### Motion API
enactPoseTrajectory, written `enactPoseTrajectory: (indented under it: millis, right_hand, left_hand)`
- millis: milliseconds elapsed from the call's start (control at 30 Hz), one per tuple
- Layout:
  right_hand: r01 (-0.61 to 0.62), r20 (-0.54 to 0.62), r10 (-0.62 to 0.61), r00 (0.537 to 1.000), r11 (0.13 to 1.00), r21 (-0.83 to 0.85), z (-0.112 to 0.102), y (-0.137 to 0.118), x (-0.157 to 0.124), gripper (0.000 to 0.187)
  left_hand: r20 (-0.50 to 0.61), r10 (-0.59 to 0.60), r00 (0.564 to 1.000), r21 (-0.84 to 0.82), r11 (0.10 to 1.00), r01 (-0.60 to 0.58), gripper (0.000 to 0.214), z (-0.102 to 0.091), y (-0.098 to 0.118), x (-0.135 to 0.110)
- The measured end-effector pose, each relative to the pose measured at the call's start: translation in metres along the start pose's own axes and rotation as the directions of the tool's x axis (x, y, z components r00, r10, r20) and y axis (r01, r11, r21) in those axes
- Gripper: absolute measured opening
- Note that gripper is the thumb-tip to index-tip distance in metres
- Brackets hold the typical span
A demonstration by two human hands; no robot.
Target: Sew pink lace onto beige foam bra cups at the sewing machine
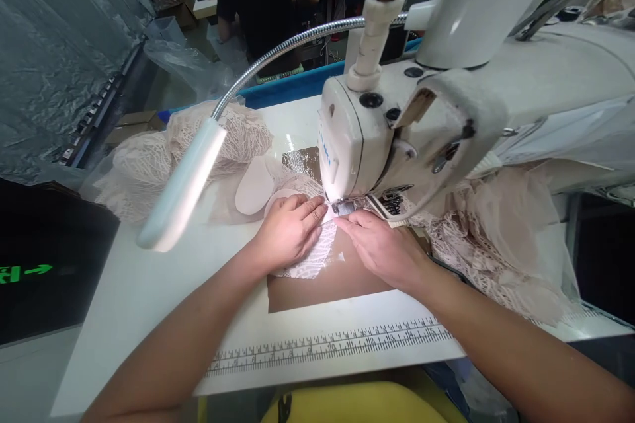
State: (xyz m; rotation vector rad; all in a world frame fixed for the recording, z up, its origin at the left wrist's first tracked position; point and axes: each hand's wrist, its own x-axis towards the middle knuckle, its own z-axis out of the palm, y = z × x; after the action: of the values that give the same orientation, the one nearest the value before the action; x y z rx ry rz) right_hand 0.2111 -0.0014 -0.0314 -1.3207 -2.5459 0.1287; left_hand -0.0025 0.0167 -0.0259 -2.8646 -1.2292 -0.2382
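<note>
Your left hand (292, 228) lies palm down on the lace piece (310, 261), its fingers close together and pressing rather than gripping, probably to keep the thin mesh flat beside the presser foot (343, 207). Your right hand (380, 244) comes in from the other side, fingertips at the lace's edge near the foot; whether thumb and finger pinch the fabric you cannot tell from this view, though the placement looks meant to steer that edge. The lace is pale, sheer and web-patterned, lying partly over a smooth brown sheet (307, 297), which likely lets cloth slide easily. Smooth, rounded pale pads (254, 185) sit beyond your left hand. A crumpled lace heap (223, 135) rests at the far left of the glossy white surface (163, 291), and softer, ruffled fabric (496, 244) bunches at the right. The slim lamp (183, 185) hangs from a ribbed metal gooseneck, apparently angled to light the stitching spot.
</note>
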Motion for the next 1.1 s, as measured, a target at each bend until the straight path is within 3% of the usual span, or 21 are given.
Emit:
enactPoseTrajectory:
  millis: [100,300,400,667,833,1100]
  right_hand:
    - [0.036,-0.017,-0.036,0.999,0.999,0.011,-0.0016,0.0011,-0.0016,0.034]
    - [0.146,-0.037,-0.145,0.989,0.989,0.033,-0.0017,0.0034,-0.0053,0.03]
    - [0.151,-0.059,-0.149,0.987,0.988,0.031,0.0,0.0036,-0.0058,0.03]
    - [0.071,-0.101,-0.075,0.992,0.997,-0.04,0.0009,0.0002,-0.0023,0.031]
    - [0.013,-0.124,-0.021,0.992,0.998,-0.063,0.0002,-0.0029,-0.0005,0.032]
    - [0.003,-0.126,-0.014,0.992,0.997,-0.083,0.0004,-0.001,-0.0029,0.031]
  left_hand:
    - [0.008,0.025,1.0,-0.005,1.0,-0.025,0.043,-0.0014,0.0008,-0.0029]
    - [0.007,0.229,0.974,-0.114,0.967,-0.226,0.04,-0.0046,-0.0015,-0.0069]
    - [0.028,0.275,0.961,-0.141,0.953,-0.269,0.038,-0.0055,-0.0027,-0.0062]
    - [0.027,0.176,0.984,-0.108,0.979,-0.172,0.041,-0.004,0.004,-0.0027]
    - [0.042,0.172,0.984,-0.117,0.979,-0.166,0.045,-0.0055,0.0047,-0.0021]
    - [0.063,0.101,0.993,-0.099,0.991,-0.095,0.051,-0.0062,0.0036,0.0019]
